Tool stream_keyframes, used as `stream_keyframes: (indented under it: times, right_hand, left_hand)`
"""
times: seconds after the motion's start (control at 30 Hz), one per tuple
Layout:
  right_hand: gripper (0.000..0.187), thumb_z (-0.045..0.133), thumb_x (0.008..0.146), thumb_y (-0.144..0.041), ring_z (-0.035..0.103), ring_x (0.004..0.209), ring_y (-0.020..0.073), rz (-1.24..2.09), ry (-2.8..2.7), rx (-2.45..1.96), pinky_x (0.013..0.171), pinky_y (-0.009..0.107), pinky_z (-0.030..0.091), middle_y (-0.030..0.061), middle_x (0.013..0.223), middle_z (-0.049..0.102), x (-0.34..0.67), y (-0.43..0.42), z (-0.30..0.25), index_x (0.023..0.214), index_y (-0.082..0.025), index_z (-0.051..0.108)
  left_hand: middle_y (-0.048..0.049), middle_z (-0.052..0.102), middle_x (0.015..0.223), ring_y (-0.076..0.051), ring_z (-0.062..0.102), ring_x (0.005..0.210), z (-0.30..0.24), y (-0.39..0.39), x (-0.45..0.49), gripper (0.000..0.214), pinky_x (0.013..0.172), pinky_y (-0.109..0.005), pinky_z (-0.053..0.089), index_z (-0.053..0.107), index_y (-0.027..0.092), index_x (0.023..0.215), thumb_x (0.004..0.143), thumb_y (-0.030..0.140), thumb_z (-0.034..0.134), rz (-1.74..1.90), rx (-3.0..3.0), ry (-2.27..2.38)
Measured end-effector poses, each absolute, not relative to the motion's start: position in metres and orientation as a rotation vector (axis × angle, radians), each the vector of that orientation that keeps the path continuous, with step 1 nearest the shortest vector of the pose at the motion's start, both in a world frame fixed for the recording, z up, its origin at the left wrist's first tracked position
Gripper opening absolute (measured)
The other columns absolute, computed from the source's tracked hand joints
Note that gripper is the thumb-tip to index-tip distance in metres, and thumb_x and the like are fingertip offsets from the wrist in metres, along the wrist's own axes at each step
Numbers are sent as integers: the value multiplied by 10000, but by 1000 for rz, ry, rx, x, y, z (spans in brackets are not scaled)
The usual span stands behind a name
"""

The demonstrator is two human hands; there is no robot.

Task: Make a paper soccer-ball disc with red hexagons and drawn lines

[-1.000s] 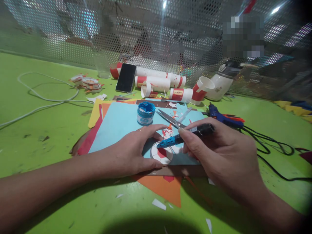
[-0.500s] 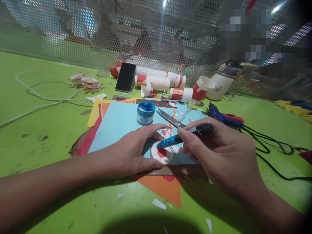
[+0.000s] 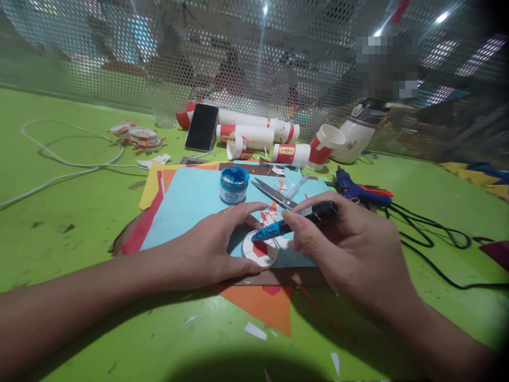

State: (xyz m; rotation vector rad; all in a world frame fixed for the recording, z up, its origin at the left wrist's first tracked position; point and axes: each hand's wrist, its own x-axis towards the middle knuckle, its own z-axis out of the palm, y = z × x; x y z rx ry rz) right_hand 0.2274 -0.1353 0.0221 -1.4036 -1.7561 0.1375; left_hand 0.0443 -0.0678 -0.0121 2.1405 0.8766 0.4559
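My left hand (image 3: 210, 244) steadies a small round white disc (image 3: 267, 260) between thumb and fingers; a red patch and thin lines mark its face. A black marker (image 3: 324, 211) is pinched in my right hand (image 3: 358, 249), its front end coated in blue paint. That blue end meets the upper left part of the disc, where small blue marks show. Just behind my left hand stands an uncapped jar of blue paint (image 3: 234, 192). Scissors (image 3: 270, 192) lie beyond the marker, their handles hidden by my right hand. Light blue paper (image 3: 178, 212) lies beneath.
Behind the papers are paper cups (image 3: 292, 155), a phone (image 3: 202, 127) and a white jug (image 3: 352, 140). A blue glue gun (image 3: 358, 191) with a black cord lies at right. A white cable (image 3: 75, 172) loops at left, near small disc-shaped crafts (image 3: 141, 137). Paper scraps (image 3: 255, 331) lie in front.
The whole view has shifted slightly, so everything sits a little further left. Both hands keep their holds, and the marker's blue end stays at the disc's upper left.
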Motion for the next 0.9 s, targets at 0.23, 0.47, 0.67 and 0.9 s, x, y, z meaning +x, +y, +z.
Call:
stream_keyframes:
  times: [0.23,0.47,0.67,0.9]
  right_hand:
    - [215,641,854,-311,535,457,107,74,-1633,-1405,455,233,426,-36,542,583,231,-138,29,668,-221,579]
    - [166,645,858,-279,527,434,85,185,-1700,-1405,420,207,412,-48,548,594,231,-134,25,724,-191,603]
    - [169,644,863,-277,522,438,73,189,-1732,-1416,430,195,420,-49,550,592,231,-134,26,734,-175,607]
    - [180,647,861,-290,529,423,77,189,-1725,-1418,424,196,418,-53,527,592,230,-134,24,726,-179,605]
  left_hand:
    - [-104,589,1296,-290,548,1175,-9,-69,45,812,991,-455,424,368,223,1406,691,292,746,438,2104,892]
    - [-97,591,1299,-289,547,1180,-10,-69,45,819,991,-446,432,366,220,1401,686,301,756,451,2113,893]
    - [-103,578,1314,-279,527,1209,-10,-69,44,822,1009,-421,419,356,203,1401,694,314,759,437,2129,895]
    - [-100,587,1304,-277,533,1203,-11,-69,44,811,1006,-407,423,366,206,1394,693,310,761,456,2129,884]
